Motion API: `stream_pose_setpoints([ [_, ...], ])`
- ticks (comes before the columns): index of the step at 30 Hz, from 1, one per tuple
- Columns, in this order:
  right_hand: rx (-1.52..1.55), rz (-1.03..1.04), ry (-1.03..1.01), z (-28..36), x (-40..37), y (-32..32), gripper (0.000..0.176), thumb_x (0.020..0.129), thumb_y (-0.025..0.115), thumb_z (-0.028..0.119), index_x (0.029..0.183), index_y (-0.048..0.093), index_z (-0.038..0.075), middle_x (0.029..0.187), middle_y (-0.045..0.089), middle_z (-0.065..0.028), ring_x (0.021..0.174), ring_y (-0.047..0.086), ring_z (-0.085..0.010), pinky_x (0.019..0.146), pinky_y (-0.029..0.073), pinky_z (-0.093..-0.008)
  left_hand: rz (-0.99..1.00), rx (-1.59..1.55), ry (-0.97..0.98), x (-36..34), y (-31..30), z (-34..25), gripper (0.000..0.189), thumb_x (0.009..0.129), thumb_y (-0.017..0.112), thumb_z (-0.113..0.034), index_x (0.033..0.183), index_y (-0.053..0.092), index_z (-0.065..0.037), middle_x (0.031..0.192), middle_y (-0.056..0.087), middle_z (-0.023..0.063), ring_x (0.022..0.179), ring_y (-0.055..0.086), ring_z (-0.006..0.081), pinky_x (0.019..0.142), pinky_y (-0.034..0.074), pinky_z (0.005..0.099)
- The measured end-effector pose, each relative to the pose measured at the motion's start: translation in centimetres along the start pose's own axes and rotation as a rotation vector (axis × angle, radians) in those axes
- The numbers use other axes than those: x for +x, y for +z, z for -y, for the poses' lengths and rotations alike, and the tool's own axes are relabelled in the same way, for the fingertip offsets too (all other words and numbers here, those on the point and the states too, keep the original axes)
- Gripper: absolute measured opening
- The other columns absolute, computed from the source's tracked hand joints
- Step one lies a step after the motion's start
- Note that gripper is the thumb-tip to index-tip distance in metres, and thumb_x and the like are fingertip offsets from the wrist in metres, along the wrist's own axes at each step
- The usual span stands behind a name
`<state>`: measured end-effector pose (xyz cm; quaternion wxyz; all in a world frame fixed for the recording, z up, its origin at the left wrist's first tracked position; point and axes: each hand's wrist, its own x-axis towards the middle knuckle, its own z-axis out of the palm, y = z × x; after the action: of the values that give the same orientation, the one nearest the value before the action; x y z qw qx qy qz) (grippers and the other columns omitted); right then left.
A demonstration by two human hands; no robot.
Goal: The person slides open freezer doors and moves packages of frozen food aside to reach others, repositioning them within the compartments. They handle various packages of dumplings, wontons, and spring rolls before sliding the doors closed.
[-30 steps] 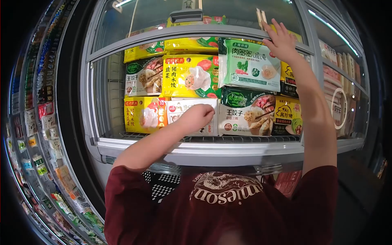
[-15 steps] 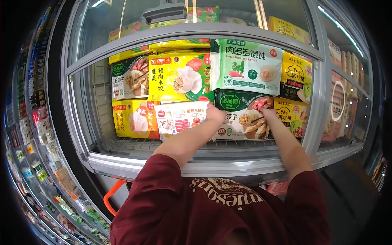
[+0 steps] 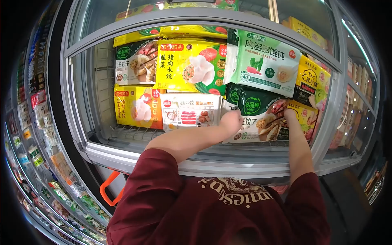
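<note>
My left hand [image 3: 231, 121] is closed on the left edge of a green-and-white bag of frozen dumplings [image 3: 267, 121]. At the bag's right edge, my right hand [image 3: 290, 115] grips it, with its fingers partly hidden. The bag stands upright in the front row of a freezer, slightly tilted. Part of another dark green bag [image 3: 233, 94] shows behind its left side. Above it leans a light green wonton bag [image 3: 267, 61]. Left of my left hand is a white dumpling pack [image 3: 190, 111]; a yellow-and-black bag [image 3: 304, 116] stands right of my right hand.
The freezer's grey front rail [image 3: 196, 166] runs below my forearms. A sliding glass lid with a grey frame [image 3: 196, 20] crosses above the bags. Yellow dumpling bags [image 3: 192, 67] are stacked at left. An orange handle [image 3: 109, 188] sits low left, near stocked shelves [image 3: 45, 163].
The dumpling bag has shifted in my hands and now stands apart from a similar bag visible behind it. The view has moved, so the freezer's contents sit differently in frame.
</note>
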<state>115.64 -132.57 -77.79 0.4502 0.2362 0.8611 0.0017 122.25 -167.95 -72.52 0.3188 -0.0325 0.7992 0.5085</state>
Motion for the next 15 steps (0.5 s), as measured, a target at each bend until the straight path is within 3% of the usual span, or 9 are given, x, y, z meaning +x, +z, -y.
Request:
stream_pose_setpoints([
  [1,-0.010,0.116,0.030,0.0,0.6,-0.1,0.027,0.078,0.050,0.027,0.079,0.065,0.005,0.084,0.063,-0.0146,0.083,0.060,-0.0310,0.072,0.046,-0.0385,0.044,-0.028,0.048,-1.0,-0.9,-1.8,0.022,0.075,0.056,-0.020,0.069,0.050,0.001,0.070,0.055,0.0190,0.072,0.054,0.0371,0.065,0.043,0.0437],
  [4,-0.165,0.108,-0.018,-1.8,3.3,1.5,0.022,0.076,0.053,0.021,0.083,0.065,0.004,0.087,0.063,-0.0150,0.083,0.060,-0.0302,0.071,0.047,-0.0378,-0.003,-0.067,0.098,-2.4,-1.0,-4.8,0.021,0.076,0.056,-0.018,0.077,0.050,0.002,0.079,0.055,0.0212,0.075,0.054,0.0369,0.067,0.043,0.0443],
  [7,-0.245,0.096,-0.026,-1.1,2.3,1.2,0.024,0.076,0.053,0.023,0.087,0.063,0.004,0.091,0.061,-0.0156,0.086,0.059,-0.0306,0.073,0.047,-0.0378,0.032,-0.075,-0.028,-0.7,-0.6,-2.2,0.022,0.074,0.057,-0.016,0.085,0.051,0.003,0.081,0.056,0.0218,0.077,0.056,0.0360,0.068,0.044,0.0433],
  [10,-0.309,0.075,-0.035,-0.4,0.8,0.6,0.028,0.077,0.053,0.025,0.092,0.062,0.004,0.095,0.060,-0.0162,0.089,0.058,-0.0309,0.076,0.046,-0.0377,0.107,0.071,-0.111,2.1,-1.7,1.6,0.017,0.072,0.053,-0.011,0.080,0.058,0.003,0.080,0.058,0.0194,0.080,0.058,0.0337,0.072,0.047,0.0402],
  [13,-0.390,0.037,-0.016,1.3,-1.7,-0.6,0.031,0.077,0.052,0.027,0.096,0.061,0.004,0.099,0.059,-0.0167,0.092,0.057,-0.0312,0.078,0.046,-0.0377,0.200,0.213,-0.033,5.9,-4.6,2.1,0.018,0.070,0.052,-0.010,0.079,0.062,0.002,0.079,0.061,0.0199,0.079,0.060,0.0330,0.070,0.049,0.0384],
  [15,-0.448,0.006,-0.004,3.0,-4.4,-1.2,0.034,0.078,0.052,0.028,0.099,0.060,0.003,0.102,0.058,-0.0171,0.094,0.057,-0.0314,0.080,0.045,-0.0377,0.319,0.047,-0.008,6.9,-9.4,1.8,0.021,0.074,0.055,-0.020,0.078,0.063,-0.001,0.073,0.063,0.0137,0.062,0.063,0.0231,0.059,0.051,0.0334],
])
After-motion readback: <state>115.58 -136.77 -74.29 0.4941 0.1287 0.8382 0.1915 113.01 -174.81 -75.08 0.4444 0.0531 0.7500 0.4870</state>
